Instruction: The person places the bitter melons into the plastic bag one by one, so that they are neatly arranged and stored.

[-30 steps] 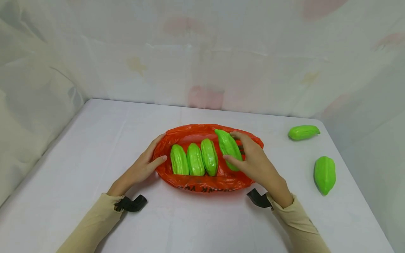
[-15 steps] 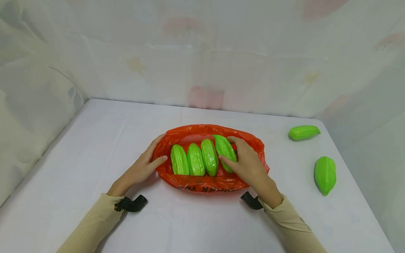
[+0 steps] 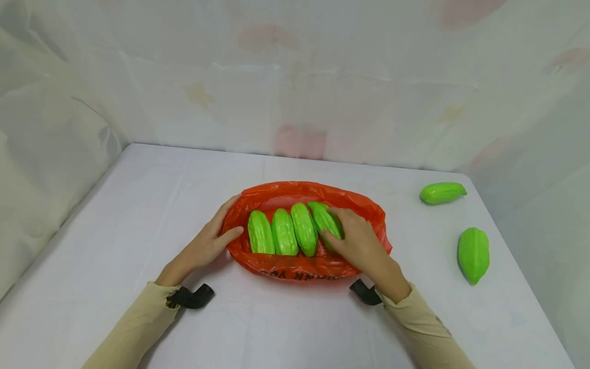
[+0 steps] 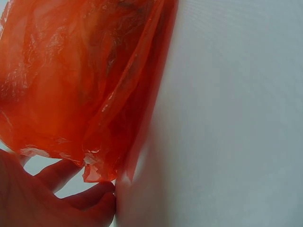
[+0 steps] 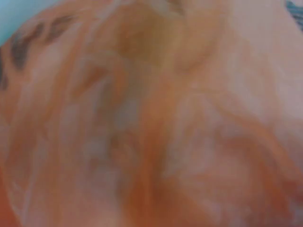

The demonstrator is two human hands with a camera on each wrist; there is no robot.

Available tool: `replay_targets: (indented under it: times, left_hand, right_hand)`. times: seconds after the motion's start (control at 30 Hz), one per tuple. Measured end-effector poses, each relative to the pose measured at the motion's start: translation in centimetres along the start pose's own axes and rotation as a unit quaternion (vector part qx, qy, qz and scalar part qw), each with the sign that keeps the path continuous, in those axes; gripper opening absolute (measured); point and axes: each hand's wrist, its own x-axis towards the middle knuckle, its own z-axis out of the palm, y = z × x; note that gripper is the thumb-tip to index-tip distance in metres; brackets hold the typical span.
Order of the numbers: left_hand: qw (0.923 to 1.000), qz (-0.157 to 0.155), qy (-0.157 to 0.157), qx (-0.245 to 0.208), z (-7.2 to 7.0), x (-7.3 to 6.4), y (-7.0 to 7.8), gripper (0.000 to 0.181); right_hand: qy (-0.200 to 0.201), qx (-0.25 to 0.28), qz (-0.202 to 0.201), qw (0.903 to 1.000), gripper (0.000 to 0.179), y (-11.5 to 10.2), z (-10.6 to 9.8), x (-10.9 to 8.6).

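A red plastic bag (image 3: 295,266) lies wide open on the table, dark lettering along its near side. Inside, three bright green ridged gourds (image 3: 284,233) lie side by side. My right hand (image 3: 361,241) reaches in over the bag's right side and grips another green ridged gourd (image 3: 326,218) between thumb and fingers, beside the rightmost of them. At the left end my left hand (image 3: 212,238) holds the bag's side, thumb over the rim and fingers along the outside. In the left wrist view, the fingers (image 4: 92,201) meet the bag's crumpled edge. Blurred red plastic (image 5: 151,142) fills the right wrist view.
Two more green gourds lie on the white table (image 3: 184,174) to the right: one sideways near the back (image 3: 442,193), the other (image 3: 473,255) closer to the right edge. A pale patterned cloth (image 3: 295,77) hangs behind and at the sides.
My right hand has moved left and lower into the bag with its gourd, which now lies against the row. The bag's right side has shifted slightly outward. My left hand stays put.
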Motion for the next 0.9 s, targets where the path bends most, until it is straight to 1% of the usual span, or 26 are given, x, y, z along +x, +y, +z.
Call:
replay_targets:
  times: [0.27,0.47,0.7,0.9]
  left_hand:
    - [1.0000,-0.001,-0.002,-0.007,-0.03,0.05,0.01,0.069]
    - [1.0000,0.001,-0.001,-0.008,-0.01,0.11,-0.05,0.069]
    - [1.0000,0.003,0.000,-0.006,0.03,0.14,-0.10,0.069]
    - [1.0000,0.003,0.000,-0.003,0.06,0.06,-0.07,0.069]
  right_hand:
    - [0.001,-0.007,-0.002,1.0000,0.053,0.13,-0.22,-0.03]
    - [0.004,-0.010,-0.007,0.9999,0.047,0.10,-0.10,0.03]
    - [0.008,0.009,-0.009,0.9999,0.046,0.19,-0.24,0.12]
    - [0.020,0.033,-0.022,0.9990,0.045,0.02,-0.75,-0.18]
